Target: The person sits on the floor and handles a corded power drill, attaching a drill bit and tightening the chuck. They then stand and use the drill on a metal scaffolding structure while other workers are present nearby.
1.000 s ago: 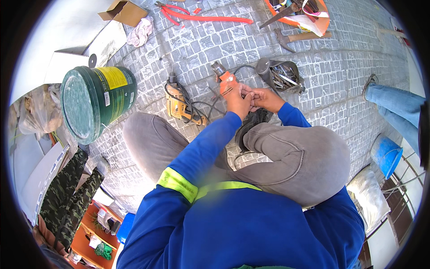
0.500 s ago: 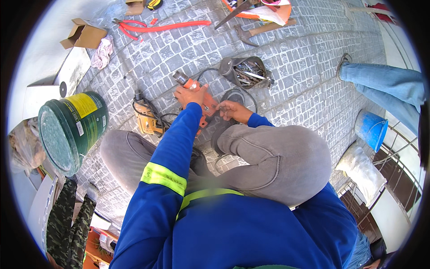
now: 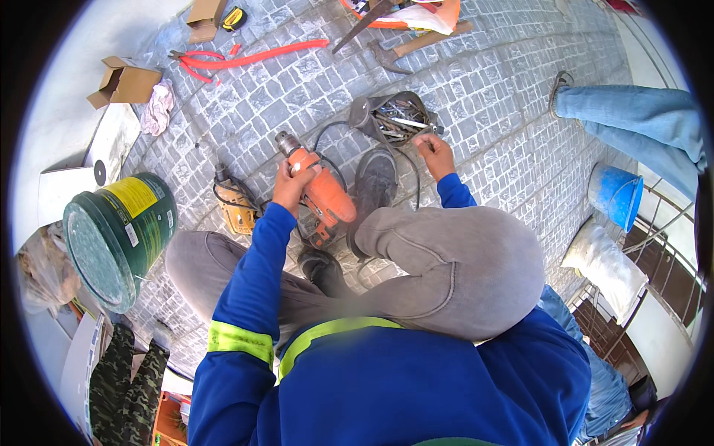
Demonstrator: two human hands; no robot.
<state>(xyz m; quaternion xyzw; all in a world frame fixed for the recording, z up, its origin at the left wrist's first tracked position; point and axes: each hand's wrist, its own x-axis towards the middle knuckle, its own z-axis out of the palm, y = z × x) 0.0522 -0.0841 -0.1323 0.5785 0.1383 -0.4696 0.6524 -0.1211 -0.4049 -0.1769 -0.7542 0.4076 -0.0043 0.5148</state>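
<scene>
My left hand (image 3: 294,186) is closed around an orange power drill (image 3: 329,196), which lies slanted between my feet with its metal chuck pointing up and left. My right hand (image 3: 435,154) is held out beside a dark pouch (image 3: 363,116), its fingers loosely bent and apart, and nothing shows in them. Drill bits (image 3: 401,117) and other metal pieces fill the pouch. A second drill, yellow (image 3: 236,208) with a black cord wrapped about it, rests on the paving left of my left hand.
At the left stands a green bucket (image 3: 123,238). Red-handled cutters (image 3: 253,59), a hammer (image 3: 416,48) and a saw (image 3: 364,22) lie farther off. A person's jeans-clad legs (image 3: 632,111) and a blue bucket (image 3: 615,196) are at the right.
My right hand has left the orange drill and moved right and forward to the pouch. The left hand keeps hold of the drill, which has turned slightly and shifted.
</scene>
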